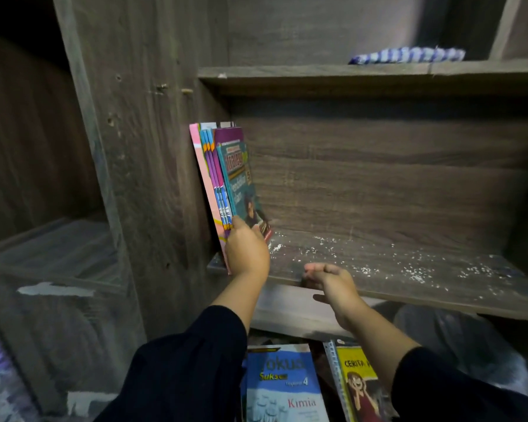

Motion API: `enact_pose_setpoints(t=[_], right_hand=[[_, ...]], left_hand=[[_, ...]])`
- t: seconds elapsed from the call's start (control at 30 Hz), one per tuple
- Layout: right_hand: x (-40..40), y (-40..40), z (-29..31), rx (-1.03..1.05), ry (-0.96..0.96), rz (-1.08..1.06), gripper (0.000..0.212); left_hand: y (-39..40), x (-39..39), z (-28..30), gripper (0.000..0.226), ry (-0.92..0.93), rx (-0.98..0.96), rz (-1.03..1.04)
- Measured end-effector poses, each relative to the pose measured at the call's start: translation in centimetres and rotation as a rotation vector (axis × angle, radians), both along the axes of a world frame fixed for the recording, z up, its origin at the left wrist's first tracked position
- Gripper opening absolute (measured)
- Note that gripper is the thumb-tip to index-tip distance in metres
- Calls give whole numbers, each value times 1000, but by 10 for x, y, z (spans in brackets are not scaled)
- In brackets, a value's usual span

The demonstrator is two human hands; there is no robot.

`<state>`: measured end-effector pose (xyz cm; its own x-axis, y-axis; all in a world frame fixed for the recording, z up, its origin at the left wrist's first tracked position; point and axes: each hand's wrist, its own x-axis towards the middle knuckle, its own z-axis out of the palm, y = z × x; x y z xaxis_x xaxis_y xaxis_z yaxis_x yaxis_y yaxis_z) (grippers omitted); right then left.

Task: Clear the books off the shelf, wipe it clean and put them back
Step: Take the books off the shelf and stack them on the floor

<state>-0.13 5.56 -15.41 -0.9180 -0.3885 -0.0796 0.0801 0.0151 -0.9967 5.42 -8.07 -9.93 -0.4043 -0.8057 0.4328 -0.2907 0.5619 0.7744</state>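
The wooden shelf [409,269] stood almost bare, white dust specks scattered along its near edge, so wiping looked not yet done. At its far left a small batch of books [223,178] stood upright against the side panel, the left hand [246,248] clamped round their lower ends, probably to lift them out. The right hand [333,283] hovered open and empty at the shelf's front lip. More books [284,385] lay below, parked clear. A striped cloth [409,55] waited on the shelf above.

A row of thin, colourful paperback books [223,178] stood upright at the left end of the dark wood-grain shelf board [378,269], leaning against its left wall. White specks covered the board's remaining surface.
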Motion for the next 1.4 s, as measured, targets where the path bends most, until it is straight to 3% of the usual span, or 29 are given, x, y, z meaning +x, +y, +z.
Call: enact_pose_setpoints(t=[0.1,0.27,0.33,0.4,0.47,0.57,0.7,0.83,0.97,1.17,1.4], right_hand=[[-5,-2,0,-18,-16,2,19],[-10,0,-1,-26,-117,64,15],[-10,0,-1,-55,-263,156,22],[-8,-3,-1,-105,-395,244,38],[-5,-8,2,-208,-475,263,52],[4,-3,12,-448,-555,161,70],[15,21,30,-744,-528,58,56],[40,44,26,-442,-443,-44,33],[75,72,15,-289,-448,-57,11],[112,110,-10,142,-456,161,6],[123,122,-28,263,-461,211,17]], left_hand=[[-6,-12,12,35,22,105,6],[-23,-29,22,29,-329,171,-216],[-23,-33,23,29,-300,58,-186],[-24,-33,25,25,-176,81,-236],[-22,-25,31,19,-13,258,-347],[-18,-2,42,15,14,414,-478],[-10,44,42,20,-143,604,-680],[-2,80,21,16,-275,704,-687],[11,110,-4,10,-408,783,-658],[9,154,-32,15,-667,849,-651],[-8,179,-62,14,-731,904,-584]])
